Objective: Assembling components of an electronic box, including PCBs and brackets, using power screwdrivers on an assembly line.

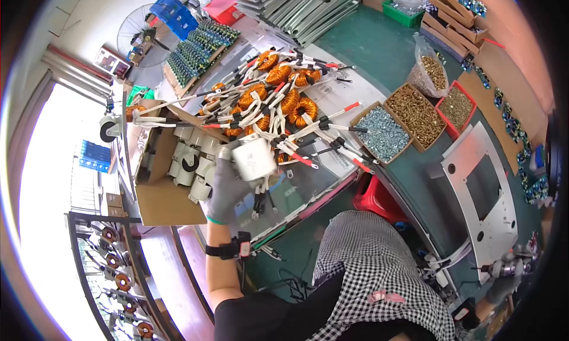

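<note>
My left hand [227,190], in a grey glove, is closed on a white block-shaped part [255,158]. The part is lifted above the table edge, and small print on it is blurred. Just left of it, an open cardboard box [169,207] holds several white cylindrical parts [185,166]. Beyond the hand lies a heap of orange copper-wound ring coils [253,96] with white sleeved leads. Far off at the lower right, my right hand [502,290], also gloved, grips a silver power-driver-like tool [511,265]; its fingers are partly hidden. Close to that tool stands a white metal panel [465,169] with cutouts.
Boxes of silver screws [384,132] and brass fasteners [415,115], plus a red bin [456,111], sit on the green table. Metal sheets [296,9] are stacked at the back. A red stool [376,196] stands under the edge. A rack [112,276] with coils is lower left.
</note>
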Demonstrator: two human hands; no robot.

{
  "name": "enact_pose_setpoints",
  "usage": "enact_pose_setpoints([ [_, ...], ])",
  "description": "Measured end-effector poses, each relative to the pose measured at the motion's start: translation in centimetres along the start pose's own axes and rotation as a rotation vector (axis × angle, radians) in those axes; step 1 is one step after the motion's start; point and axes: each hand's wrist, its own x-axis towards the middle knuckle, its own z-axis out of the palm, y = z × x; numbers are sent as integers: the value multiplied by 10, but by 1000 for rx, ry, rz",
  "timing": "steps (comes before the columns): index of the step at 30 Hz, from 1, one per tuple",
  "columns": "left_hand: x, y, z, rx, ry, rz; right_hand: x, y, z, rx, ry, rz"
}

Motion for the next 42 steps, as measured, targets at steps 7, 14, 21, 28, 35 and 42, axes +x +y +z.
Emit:
enact_pose_setpoints([
  [7, -1, 123, 108, -119, -263, 437, 12, 7, 110, 98, 362, -180],
  [14, -35, 261, 278, -435, -904, 543, 13, -21, 112, 188, 490, -247],
  [21, -71, 353, 410, -381, -1261, 528, -43, -28, 48, 141, 473, -191],
  [28, -62, 348, 454, -340, -1371, 596, -40, -26, 22, 111, 531, -191],
  [35, 0, 340, 421, -421, -1213, 524, -14, -28, 30, 14, 515, -242],
  [42, 200, 244, 436, -8, -396, 414, 22, -31, 61, 87, 586, -283],
])
